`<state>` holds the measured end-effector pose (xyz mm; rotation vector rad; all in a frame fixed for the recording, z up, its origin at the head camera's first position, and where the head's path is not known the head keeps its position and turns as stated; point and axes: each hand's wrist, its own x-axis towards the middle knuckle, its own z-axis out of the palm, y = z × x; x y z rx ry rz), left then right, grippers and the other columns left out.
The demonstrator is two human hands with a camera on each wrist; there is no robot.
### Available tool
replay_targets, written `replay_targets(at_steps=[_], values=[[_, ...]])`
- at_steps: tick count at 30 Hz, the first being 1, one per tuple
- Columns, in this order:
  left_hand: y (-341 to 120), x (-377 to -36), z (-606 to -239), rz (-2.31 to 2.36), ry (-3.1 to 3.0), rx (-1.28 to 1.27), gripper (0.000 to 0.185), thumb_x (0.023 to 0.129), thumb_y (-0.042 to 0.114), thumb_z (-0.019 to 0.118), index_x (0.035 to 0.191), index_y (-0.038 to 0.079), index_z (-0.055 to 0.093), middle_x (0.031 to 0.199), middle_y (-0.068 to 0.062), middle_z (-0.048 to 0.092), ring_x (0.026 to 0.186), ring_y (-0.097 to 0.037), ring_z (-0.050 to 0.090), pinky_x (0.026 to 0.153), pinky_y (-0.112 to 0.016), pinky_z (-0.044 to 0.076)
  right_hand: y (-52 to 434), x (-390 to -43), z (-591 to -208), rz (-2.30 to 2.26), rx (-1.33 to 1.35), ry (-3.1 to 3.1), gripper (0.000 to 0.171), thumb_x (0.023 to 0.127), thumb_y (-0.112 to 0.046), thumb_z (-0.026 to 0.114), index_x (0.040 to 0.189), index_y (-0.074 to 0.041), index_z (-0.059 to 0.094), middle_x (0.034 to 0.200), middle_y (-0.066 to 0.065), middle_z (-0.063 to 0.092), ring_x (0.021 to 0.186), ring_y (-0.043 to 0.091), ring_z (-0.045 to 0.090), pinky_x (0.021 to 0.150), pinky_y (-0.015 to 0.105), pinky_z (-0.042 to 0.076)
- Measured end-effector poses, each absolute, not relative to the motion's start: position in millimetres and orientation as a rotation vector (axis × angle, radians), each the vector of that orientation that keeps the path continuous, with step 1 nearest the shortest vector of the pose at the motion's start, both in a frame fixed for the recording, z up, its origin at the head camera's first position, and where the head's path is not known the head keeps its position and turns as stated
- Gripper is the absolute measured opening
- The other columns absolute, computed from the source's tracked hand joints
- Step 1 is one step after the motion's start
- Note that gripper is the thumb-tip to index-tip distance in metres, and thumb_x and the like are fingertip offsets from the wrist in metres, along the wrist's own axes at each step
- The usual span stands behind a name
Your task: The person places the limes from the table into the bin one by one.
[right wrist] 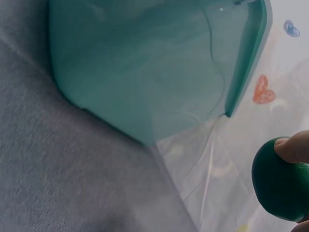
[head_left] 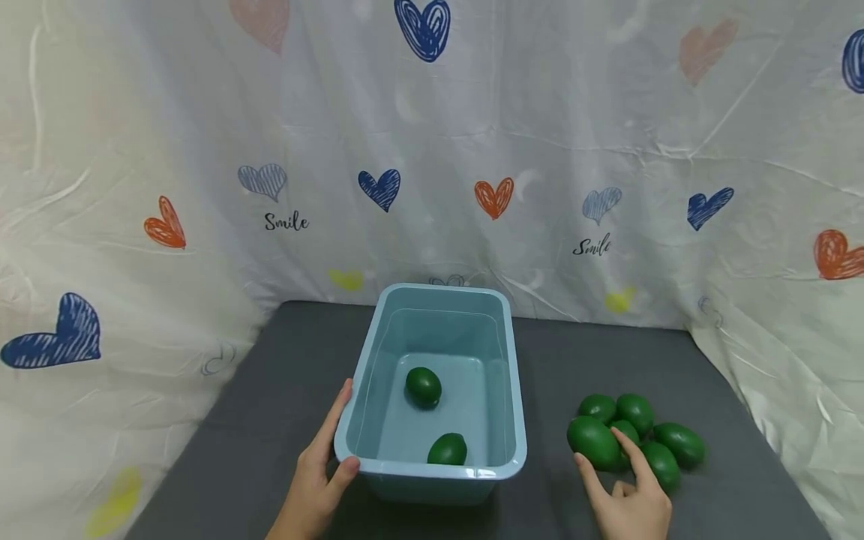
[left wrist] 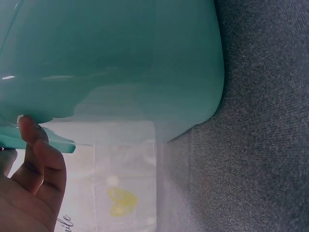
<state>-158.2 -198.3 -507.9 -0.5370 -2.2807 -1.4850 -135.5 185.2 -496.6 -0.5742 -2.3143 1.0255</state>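
A light blue plastic basin stands on the dark table, with one avocado on its floor and another avocado near its front wall. My left hand grips the basin's front left corner, the thumb on the rim and the fingers along the left side. To the right of the basin, my right hand holds a dark green avocado between thumb and fingers. In the right wrist view this avocado shows at the right edge, the thumb on its upper side.
Several more avocados lie bunched on the grey tabletop, beside and behind the right hand. A white curtain printed with hearts hangs behind the table and along both sides.
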Motion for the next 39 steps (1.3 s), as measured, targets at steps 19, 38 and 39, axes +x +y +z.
replay_targets(at_steps=[19, 38, 39], values=[[-196.4, -156.2, -503.1, -1.46, -2.286, -0.485, 0.082, 0.1, 0.007, 0.063, 0.171, 0.022, 0.024, 0.175, 0.0, 0.028, 0.15, 0.008, 0.031, 0.109, -0.007, 0.03, 166.3, -146.9, -477.6, 1.108, -0.495, -2.235, 0.063, 0.083, -0.031, 0.094, 0.139, -0.021, 0.07, 0.04, -0.008, 0.034, 0.031, 0.007, 0.024, 0.034, 0.031, 0.028], [-197.6, -161.3, -507.2, -1.431, -2.27, -0.485, 0.078, 0.103, 0.01, 0.061, 0.171, 0.019, 0.024, 0.175, 0.0, 0.028, 0.149, 0.007, 0.033, 0.107, -0.008, 0.034, 150.3, -152.8, -460.3, 1.179, -0.511, -2.214, 0.061, 0.083, -0.032, 0.094, 0.138, -0.023, 0.07, 0.041, -0.002, 0.038, 0.03, 0.006, 0.027, 0.034, 0.028, 0.029], [-197.7, -161.4, -507.1, -1.429, -2.272, -0.484, 0.078, 0.103, 0.01, 0.061, 0.171, 0.019, 0.024, 0.175, 0.0, 0.028, 0.149, 0.007, 0.033, 0.107, -0.008, 0.035, 149.0, -152.9, -459.6, 1.184, -0.509, -2.215, 0.062, 0.083, -0.032, 0.094, 0.139, -0.023, 0.07, 0.041, -0.002, 0.039, 0.03, 0.006, 0.027, 0.034, 0.027, 0.029]])
